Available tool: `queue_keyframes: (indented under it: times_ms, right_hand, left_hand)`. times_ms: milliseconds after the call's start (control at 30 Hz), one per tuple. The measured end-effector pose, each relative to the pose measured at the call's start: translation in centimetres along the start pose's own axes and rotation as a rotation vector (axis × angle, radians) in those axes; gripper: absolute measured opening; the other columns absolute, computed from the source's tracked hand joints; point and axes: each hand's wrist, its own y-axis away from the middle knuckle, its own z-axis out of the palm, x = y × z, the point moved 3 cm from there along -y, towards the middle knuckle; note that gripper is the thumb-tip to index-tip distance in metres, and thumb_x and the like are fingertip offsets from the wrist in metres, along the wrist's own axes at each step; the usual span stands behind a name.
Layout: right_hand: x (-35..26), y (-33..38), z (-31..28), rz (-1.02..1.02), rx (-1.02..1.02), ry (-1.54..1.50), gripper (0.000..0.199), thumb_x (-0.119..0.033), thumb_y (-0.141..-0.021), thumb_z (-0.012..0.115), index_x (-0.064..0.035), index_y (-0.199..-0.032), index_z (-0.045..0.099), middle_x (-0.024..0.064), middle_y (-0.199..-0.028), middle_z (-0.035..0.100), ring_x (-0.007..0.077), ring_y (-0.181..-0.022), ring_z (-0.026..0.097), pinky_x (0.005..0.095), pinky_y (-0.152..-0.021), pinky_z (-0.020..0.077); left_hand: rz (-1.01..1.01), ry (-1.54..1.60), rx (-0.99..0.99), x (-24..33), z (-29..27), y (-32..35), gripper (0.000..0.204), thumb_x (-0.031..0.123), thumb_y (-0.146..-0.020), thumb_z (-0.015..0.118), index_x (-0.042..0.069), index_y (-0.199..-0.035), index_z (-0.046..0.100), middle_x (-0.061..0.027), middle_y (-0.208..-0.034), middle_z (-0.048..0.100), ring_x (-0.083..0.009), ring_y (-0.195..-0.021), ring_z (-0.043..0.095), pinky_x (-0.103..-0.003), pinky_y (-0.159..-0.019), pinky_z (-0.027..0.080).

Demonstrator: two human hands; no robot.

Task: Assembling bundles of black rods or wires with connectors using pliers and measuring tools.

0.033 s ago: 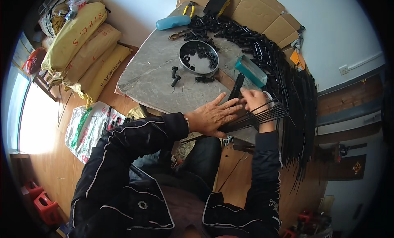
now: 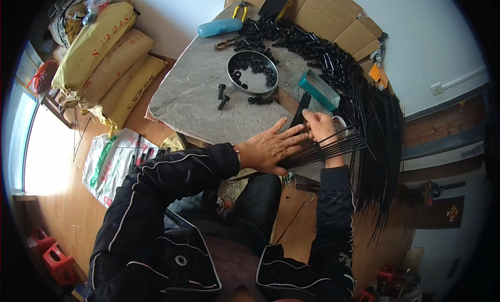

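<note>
The grey counter is big and holds lots of black parts. A huge pile of long black sticks lies along its right side. A round metal bowl with small black bits sits in the middle, and a teal box lies near it.

The left hand lies flat with its fingers spread apart, pressing down on a small bundle of thin black rods. The right hand is just past it, fingers pinched on the same rods. The rods run long from left to right, tips fanning out and pointing right. Both hands touch them.
</note>
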Motion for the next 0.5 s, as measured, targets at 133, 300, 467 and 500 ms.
queue_keyframes:
  times_ms: [133,300,467,500]
  right_hand:
    - [1.7,-2.0,1.8,-0.192,0.201,-0.079,0.041,-0.033,-0.083,0.074,0.0056,-0.091,0.062,0.0099,-0.08,0.066,0.0117,-0.07,0.06,0.0256,-0.062,0.0482]
    - [0.3,-0.8,2.9,-0.103,0.13,-0.496,0.025,-0.017,-0.086,0.07,0.0009,-0.098,0.058,0.0033,-0.086,0.061,0.0083,-0.066,0.058,0.0206,-0.053,0.0483]
    - [1.1,-0.3,1.6,-0.19,0.145,-0.55,0.037,-0.014,-0.085,0.07,0.0066,-0.111,0.054,0.0078,-0.09,0.066,0.0117,-0.069,0.062,0.0234,-0.056,0.0497]
    - [1.2,-0.1,1.2,-0.218,0.241,-0.443,0.044,-0.014,-0.083,0.072,0.0093,-0.114,0.051,0.0097,-0.09,0.068,0.0134,-0.069,0.062,0.0249,-0.059,0.05]
  left_hand:
    - [-0.017,0.018,-0.024,0.2,-0.4,0.1,0.081,0.068,-0.085,0.045,0.008,-0.139,0.046,-0.0125,-0.156,0.02,-0.0293,-0.147,0.008,-0.056,-0.116,0.008]
    - [-0.022,0.044,-0.022,-0.1,-0.8,0.1,0.079,0.068,-0.084,0.046,0.01,-0.139,0.047,-0.0105,-0.157,0.019,-0.0287,-0.147,0.007,-0.058,-0.115,0.006]
    - [-0.025,0.049,-0.047,0.2,-1.0,-0.3,0.081,0.068,-0.083,0.048,0.019,-0.146,0.037,-0.0046,-0.159,0.013,-0.0283,-0.147,0.004,-0.061,-0.114,0.001]
    - [-0.025,0.051,-0.048,0.2,-0.9,-0.2,0.081,0.068,-0.083,0.048,0.019,-0.146,0.037,-0.0046,-0.159,0.013,-0.0283,-0.147,0.004,-0.061,-0.114,0.001]
